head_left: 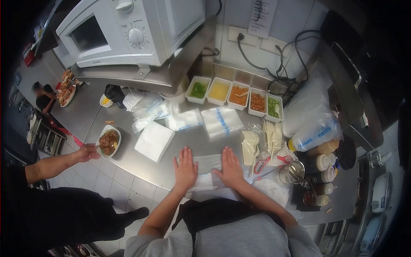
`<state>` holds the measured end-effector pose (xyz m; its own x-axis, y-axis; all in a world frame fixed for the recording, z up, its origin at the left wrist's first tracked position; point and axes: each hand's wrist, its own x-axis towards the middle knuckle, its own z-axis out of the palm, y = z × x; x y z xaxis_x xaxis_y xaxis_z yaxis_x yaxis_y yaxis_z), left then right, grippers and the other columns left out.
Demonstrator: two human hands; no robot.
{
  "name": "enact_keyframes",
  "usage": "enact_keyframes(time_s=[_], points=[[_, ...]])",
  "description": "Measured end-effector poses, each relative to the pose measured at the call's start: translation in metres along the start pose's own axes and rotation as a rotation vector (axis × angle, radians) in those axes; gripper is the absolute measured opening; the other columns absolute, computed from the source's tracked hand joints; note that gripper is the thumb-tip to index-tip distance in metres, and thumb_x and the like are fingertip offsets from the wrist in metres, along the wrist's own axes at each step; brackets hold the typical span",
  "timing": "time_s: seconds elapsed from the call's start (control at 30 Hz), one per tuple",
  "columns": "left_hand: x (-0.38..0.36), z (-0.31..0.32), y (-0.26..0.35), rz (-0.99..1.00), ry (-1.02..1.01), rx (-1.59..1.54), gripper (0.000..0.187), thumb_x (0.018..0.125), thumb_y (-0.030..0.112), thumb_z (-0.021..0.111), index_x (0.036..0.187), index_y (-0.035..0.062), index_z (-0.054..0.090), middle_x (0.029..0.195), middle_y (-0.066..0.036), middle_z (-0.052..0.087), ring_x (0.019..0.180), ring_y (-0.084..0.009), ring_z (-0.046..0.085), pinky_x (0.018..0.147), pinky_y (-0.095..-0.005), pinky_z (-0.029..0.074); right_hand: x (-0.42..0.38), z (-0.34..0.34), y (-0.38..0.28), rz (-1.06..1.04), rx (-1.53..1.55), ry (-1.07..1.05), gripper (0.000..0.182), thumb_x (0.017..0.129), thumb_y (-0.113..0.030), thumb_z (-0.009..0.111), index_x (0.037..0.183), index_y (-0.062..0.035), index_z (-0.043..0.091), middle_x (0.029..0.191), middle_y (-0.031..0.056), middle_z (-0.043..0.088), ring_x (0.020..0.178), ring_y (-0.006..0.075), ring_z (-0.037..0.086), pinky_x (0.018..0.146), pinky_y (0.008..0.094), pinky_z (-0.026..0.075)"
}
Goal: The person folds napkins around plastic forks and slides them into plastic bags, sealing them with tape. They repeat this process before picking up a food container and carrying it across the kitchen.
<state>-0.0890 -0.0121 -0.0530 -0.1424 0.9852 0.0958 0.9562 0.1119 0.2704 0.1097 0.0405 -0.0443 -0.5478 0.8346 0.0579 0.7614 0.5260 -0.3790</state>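
Observation:
My left hand (186, 168) lies flat, fingers stretched out, on the left end of a clear plastic piece (208, 163). Flat on its right end rests my right hand (231, 167), fingers also extended. The plastic, perhaps a bag, is spread on the steel counter (171, 172). Closer to my body is a white plastic packet (202, 183), partly covered by my wrists. A stack of white paper (154, 141) and a clear-plastic stack with blue print (221, 121) lie beyond my hands. Wooden forks (250, 145) are to the right of my right hand.
At left, another person's hand (88, 152) touches a white bowl of food (109, 141). Tubs of toppings (239, 95) line the wall below the microwave (132, 32). Red scissors (260, 166), a metal cup (292, 172) and sauce bottles (323, 162) crowd the right side.

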Motion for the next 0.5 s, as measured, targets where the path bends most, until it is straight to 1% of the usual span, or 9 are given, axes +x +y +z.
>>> enact_keyframes(time_s=[0.13, 0.2, 0.23, 0.27, 0.3, 0.33, 0.4, 0.43, 0.5], points=[[-0.003, -0.005, -0.003, -0.070, 0.047, 0.137, 0.059, 0.091, 0.026, 0.044, 0.140, -0.0006, 0.027, 0.151, -0.013, 0.019, 0.139, -0.0283, 0.018, 0.109, -0.0552, 0.014, 0.006, -0.003, 0.002, 0.069, -0.034, 0.026, 0.085, 0.087, -0.045, 0.052, 0.141, 0.0079, 0.012, 0.148, 0.0246, 0.016, 0.139, 0.0367, 0.015, 0.111, 0.0460, 0.017], [0.002, -0.001, 0.004, -0.085, 0.063, 0.166, 0.057, 0.091, 0.025, 0.044, 0.140, -0.0003, 0.028, 0.150, -0.013, 0.020, 0.138, -0.0287, 0.019, 0.109, -0.0545, 0.014, 0.010, 0.003, -0.022, -0.047, -0.024, 0.070, 0.082, 0.088, -0.041, 0.052, 0.141, 0.0075, 0.012, 0.149, 0.0236, 0.015, 0.139, 0.0355, 0.014, 0.111, 0.0457, 0.017], [0.002, 0.006, 0.006, 0.065, 0.019, 0.077, 0.057, 0.091, 0.024, 0.044, 0.140, 0.0006, 0.029, 0.150, -0.012, 0.019, 0.138, -0.0292, 0.019, 0.109, -0.0538, 0.014, 0.009, 0.010, -0.031, -0.047, -0.023, 0.066, 0.082, 0.088, -0.041, 0.052, 0.141, 0.0075, 0.012, 0.149, 0.0236, 0.015, 0.139, 0.0355, 0.014, 0.111, 0.0457, 0.017], [0.001, 0.012, 0.007, 0.212, -0.025, -0.013, 0.056, 0.090, 0.024, 0.044, 0.140, 0.0016, 0.030, 0.151, -0.011, 0.019, 0.138, -0.0296, 0.019, 0.110, -0.0532, 0.013, 0.006, 0.018, -0.040, -0.091, 0.124, -0.032, 0.081, 0.087, -0.039, 0.052, 0.141, 0.0070, 0.014, 0.149, 0.0228, 0.016, 0.139, 0.0344, 0.015, 0.111, 0.0448, 0.016], [0.003, 0.008, 0.008, 0.237, 0.050, 0.019, 0.052, 0.087, 0.023, 0.050, 0.135, 0.0072, 0.039, 0.145, -0.010, 0.030, 0.132, -0.0294, 0.030, 0.105, -0.0503, 0.023, 0.007, 0.023, -0.044, -0.139, 0.270, -0.127, 0.079, 0.087, -0.037, 0.053, 0.141, 0.0065, 0.015, 0.149, 0.0221, 0.017, 0.139, 0.0333, 0.016, 0.112, 0.0439, 0.016], [0.007, 0.003, 0.007, 0.228, 0.057, 0.026, 0.052, 0.087, 0.023, 0.050, 0.135, 0.0072, 0.039, 0.145, -0.010, 0.030, 0.132, -0.0294, 0.030, 0.105, -0.0503, 0.023, 0.010, 0.024, -0.038, -0.152, 0.272, -0.128, 0.079, 0.087, -0.037, 0.053, 0.141, 0.0065, 0.015, 0.149, 0.0221, 0.017, 0.139, 0.0333, 0.016, 0.112, 0.0439, 0.016], [0.008, -0.013, -0.006, 0.124, 0.068, -0.204, 0.045, 0.082, 0.021, 0.059, 0.126, 0.0120, 0.050, 0.125, -0.008, 0.047, 0.116, -0.0293, 0.043, 0.095, -0.0458, 0.034, 0.014, 0.024, -0.018, -0.079, 0.031, -0.047, 0.076, 0.086, -0.032, 0.054, 0.142, 0.0049, 0.017, 0.149, 0.0221, 0.016, 0.139, 0.0337, 0.015, 0.111, 0.0466, 0.016], [0.010, -0.017, -0.017, 0.083, 0.079, -0.184, 0.045, 0.082, 0.021, 0.059, 0.126, 0.0120, 0.050, 0.125, -0.008, 0.047, 0.116, -0.0293, 0.043, 0.095, -0.0458, 0.034, 0.020, 0.017, -0.011, -0.032, 0.029, -0.045, 0.075, 0.086, -0.030, 0.055, 0.142, 0.0030, 0.017, 0.149, 0.0215, 0.016, 0.139, 0.0335, 0.016, 0.110, 0.0477, 0.016], [0.020, -0.025, -0.034, 0.213, 0.008, -0.260, 0.033, 0.079, 0.025, 0.064, 0.110, 0.0135, 0.059, 0.104, -0.005, 0.051, 0.100, -0.0284, 0.048, 0.084, -0.0437, 0.038, 0.029, 0.009, 0.000, -0.026, 0.040, -0.056, 0.075, 0.085, -0.028, 0.055, 0.143, 0.0011, 0.017, 0.150, 0.0208, 0.015, 0.139, 0.0334, 0.016, 0.110, 0.0488, 0.016]])
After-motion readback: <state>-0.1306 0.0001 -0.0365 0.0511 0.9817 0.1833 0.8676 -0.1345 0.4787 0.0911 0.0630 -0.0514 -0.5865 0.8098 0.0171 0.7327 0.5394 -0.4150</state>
